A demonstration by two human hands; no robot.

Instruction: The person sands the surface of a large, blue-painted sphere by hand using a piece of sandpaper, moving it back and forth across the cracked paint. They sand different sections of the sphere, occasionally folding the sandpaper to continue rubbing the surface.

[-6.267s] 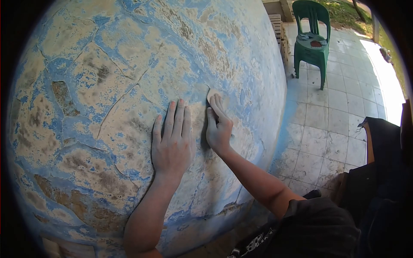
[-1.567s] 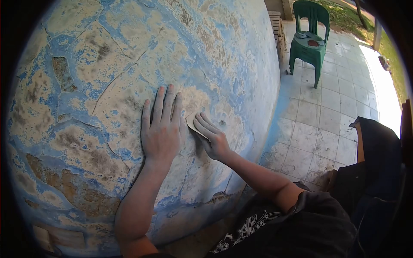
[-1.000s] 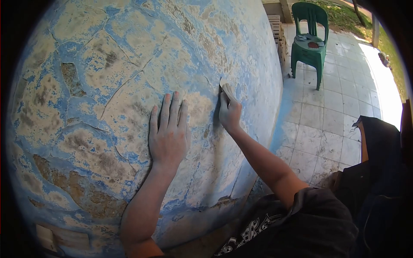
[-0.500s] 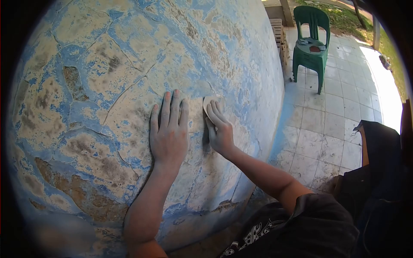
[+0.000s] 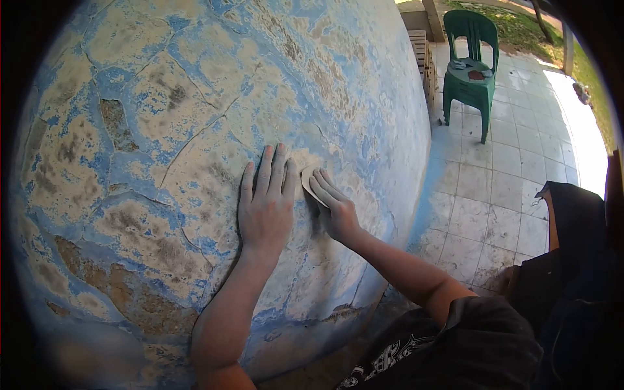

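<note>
A wall (image 5: pixel 162 117) with cracked, peeling blue paint over beige plaster fills the left and middle of the view. My left hand (image 5: pixel 265 205) lies flat on it with the fingers pointing up. Just right of it, my right hand (image 5: pixel 333 205) presses a small beige piece of sandpaper (image 5: pixel 306 178) against the wall, fingers laid over it. Both hands are dusted pale grey.
A green plastic chair (image 5: pixel 472 68) with small objects on its seat stands at the upper right on a white tiled floor (image 5: pixel 494 175). A stack of pale slatted crates (image 5: pixel 420 49) leans by the wall. Dark cloth lies at the right edge.
My right hand with the sandpaper has slid up and down along the wall, and now sits lower, close beside my left hand. The left hand stays flat on the wall.
</note>
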